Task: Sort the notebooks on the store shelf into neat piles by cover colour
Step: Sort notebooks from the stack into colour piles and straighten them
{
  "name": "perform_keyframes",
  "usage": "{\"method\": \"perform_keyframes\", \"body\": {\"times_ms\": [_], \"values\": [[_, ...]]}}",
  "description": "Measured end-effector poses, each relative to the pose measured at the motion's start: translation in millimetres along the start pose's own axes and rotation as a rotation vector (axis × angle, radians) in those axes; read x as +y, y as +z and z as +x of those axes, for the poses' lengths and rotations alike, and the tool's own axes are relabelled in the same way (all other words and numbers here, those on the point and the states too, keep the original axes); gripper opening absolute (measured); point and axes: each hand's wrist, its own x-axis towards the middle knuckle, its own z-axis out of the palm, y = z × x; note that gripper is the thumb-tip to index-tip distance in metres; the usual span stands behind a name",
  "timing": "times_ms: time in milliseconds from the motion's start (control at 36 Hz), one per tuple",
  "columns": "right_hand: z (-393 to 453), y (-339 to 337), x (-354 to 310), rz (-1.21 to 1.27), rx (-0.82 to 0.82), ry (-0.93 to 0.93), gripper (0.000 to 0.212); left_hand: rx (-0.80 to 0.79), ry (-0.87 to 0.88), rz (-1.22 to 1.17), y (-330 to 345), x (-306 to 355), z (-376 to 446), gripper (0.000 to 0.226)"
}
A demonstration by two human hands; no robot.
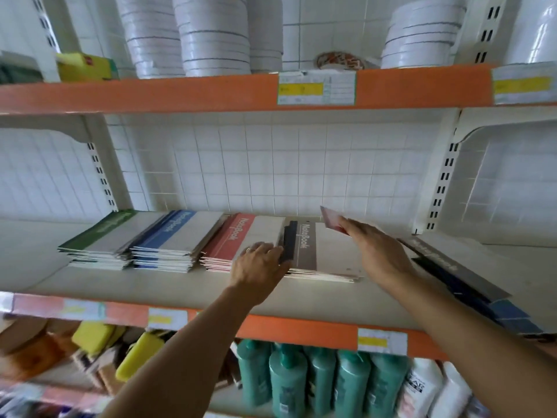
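Observation:
Several notebook piles lie side by side on the middle shelf (180, 285): a green pile (99, 239), a blue pile (168, 236), a red pile (232, 239) and a brown pile (319, 248). My left hand (259, 263) grips the front left corner of the brown pile, where a black-spined notebook (290, 241) lies. My right hand (373, 251) reaches over that pile and pinches a red notebook (331, 220) tilted up at the back. A dark navy and black pile (458, 276) lies askew at the right.
White bowl stacks (211, 34) fill the upper shelf behind an orange edge strip (180, 92) with price labels. Below, green bottles (319, 384) and yellow sponges (138, 357) stand. White slotted uprights (443, 176) frame the bay.

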Motion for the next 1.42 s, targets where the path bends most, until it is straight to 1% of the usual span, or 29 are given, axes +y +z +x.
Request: {"method": "perform_keyframes", "body": {"times_ms": [56,83,167,194,278,333,389,500,611,722,806,917,972,1056,1139,1222,1306,1361,1417], "values": [[2,3,-18,0.013,0.014,-0.055,0.073,0.016,-0.033,0.020,-4,-17,-9,0.051],[4,4,-28,0.026,0.012,-0.081,0.073,0.025,-0.056,0.033,-7,-25,-14,0.056],[12,9,-57,0.043,0.012,-0.156,0.076,0.074,-0.108,0.038,-16,-46,-27,0.079],[16,11,-68,0.045,0.008,-0.180,0.077,0.099,-0.118,0.024,-17,-54,-30,0.080],[26,14,-99,0.041,-0.018,-0.229,0.075,0.149,-0.149,0.026,-23,-78,-36,0.067],[33,17,-118,0.032,-0.042,-0.252,0.074,0.149,-0.167,0.023,-26,-93,-38,0.061],[41,25,-134,0.034,-0.071,-0.265,0.075,0.122,-0.174,0.015,-30,-106,-39,0.062],[57,45,-156,0.025,-0.102,-0.266,0.073,0.143,-0.166,-0.014,-35,-127,-40,0.063],[67,69,-167,0.017,-0.117,-0.269,0.066,0.136,-0.137,-0.010,-35,-144,-39,0.063],[76,87,-173,0.006,-0.157,-0.288,0.056,0.068,-0.122,0.023,-38,-155,-37,0.043],[81,98,-175,0.016,-0.210,-0.284,0.046,0.053,-0.112,0.022,-38,-160,-34,0.041],[84,98,-176,0.022,-0.318,-0.260,0.058,0.052,-0.091,0.020,-38,-160,-30,0.039],[82,96,-175,0.022,-0.320,-0.250,0.062,0.052,-0.074,0.015,-36,-157,-28,0.038],[74,90,-165,0.039,-0.248,-0.205,0.062,0.079,-0.035,-0.008,-32,-148,-24,0.035],[60,81,-142,0.031,-0.194,-0.139,0.061,0.070,-0.001,-0.019,-28,-131,-21,0.035],[43,69,-104,0.000,-0.119,-0.058,0.062,0.082,0.040,-0.020,-25,-105,-15,0.035],[22,55,-56,-0.019,-0.056,0.021,0.053,0.068,0.088,-0.045,-20,-72,-8,0.038],[4,43,-23,-0.026,-0.024,0.086,0.051,0.048,0.109,-0.078,-15,-44,-3,0.038],[-16,31,10,-0.067,-0.017,0.154,0.049,0.065,0.147,-0.090,-10,-11,0,0.036]]}}
